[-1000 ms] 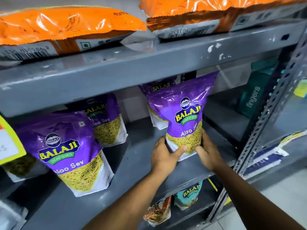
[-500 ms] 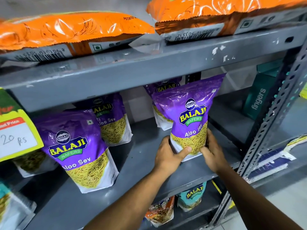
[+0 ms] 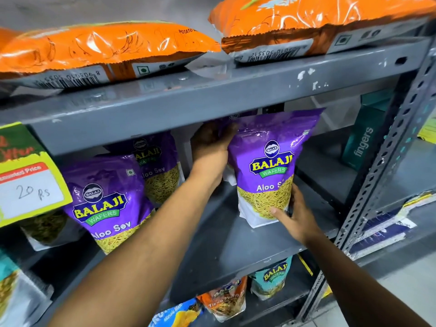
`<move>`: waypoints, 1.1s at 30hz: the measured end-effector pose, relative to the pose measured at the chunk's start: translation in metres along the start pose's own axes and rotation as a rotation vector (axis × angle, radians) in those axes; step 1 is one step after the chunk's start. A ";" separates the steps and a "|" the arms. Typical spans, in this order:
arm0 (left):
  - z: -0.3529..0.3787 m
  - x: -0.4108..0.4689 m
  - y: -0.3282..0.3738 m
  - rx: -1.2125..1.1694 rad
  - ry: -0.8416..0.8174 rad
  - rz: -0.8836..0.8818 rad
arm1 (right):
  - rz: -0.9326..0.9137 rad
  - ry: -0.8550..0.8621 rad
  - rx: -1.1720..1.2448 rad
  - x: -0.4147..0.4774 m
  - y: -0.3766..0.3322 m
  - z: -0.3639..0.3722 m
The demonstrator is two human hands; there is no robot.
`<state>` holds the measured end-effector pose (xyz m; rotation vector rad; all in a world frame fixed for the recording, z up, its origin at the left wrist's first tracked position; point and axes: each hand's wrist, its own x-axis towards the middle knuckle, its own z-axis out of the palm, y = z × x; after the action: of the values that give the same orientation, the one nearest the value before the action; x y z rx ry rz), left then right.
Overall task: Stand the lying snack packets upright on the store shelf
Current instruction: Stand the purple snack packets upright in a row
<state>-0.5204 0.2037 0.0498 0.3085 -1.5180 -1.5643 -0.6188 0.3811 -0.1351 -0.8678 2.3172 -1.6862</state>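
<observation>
A purple Balaji Aloo Sev packet (image 3: 271, 166) stands upright on the grey middle shelf (image 3: 236, 246). My right hand (image 3: 295, 215) presses its lower right corner. My left hand (image 3: 212, 147) is raised behind its upper left edge, gripping a second purple packet (image 3: 232, 118) that is mostly hidden behind the front one and under the shelf above. To the left stand another upright purple packet (image 3: 106, 201) and one more (image 3: 158, 166) behind it. Two orange packets, one (image 3: 101, 50) and the other (image 3: 306, 22), lie flat on the top shelf.
A yellow price tag (image 3: 28, 182) reading 20 rs hangs at the left. A teal box (image 3: 363, 140) stands at the back right. Perforated metal upright (image 3: 387, 166) frames the right side. Teal (image 3: 273, 277) and orange (image 3: 226, 298) packets sit on the lower shelf.
My left hand left the front packet's lower corner and rose to the packet behind it near the shelf above. My right hand stayed at the lower right corner. The view moved closer.
</observation>
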 end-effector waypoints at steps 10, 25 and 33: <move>-0.086 -0.129 -0.016 0.214 0.031 0.044 | -0.165 0.179 -0.068 -0.006 0.009 0.002; -0.271 -0.128 -0.060 0.384 0.394 -0.423 | -0.370 -0.496 -0.181 -0.063 -0.120 0.207; -0.202 -0.135 -0.066 0.436 0.285 -0.364 | -0.221 -0.367 -0.132 -0.062 -0.086 0.174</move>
<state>-0.3277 0.1565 -0.1057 1.0610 -1.6214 -1.3649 -0.4601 0.2527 -0.1321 -1.3741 2.1596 -1.3140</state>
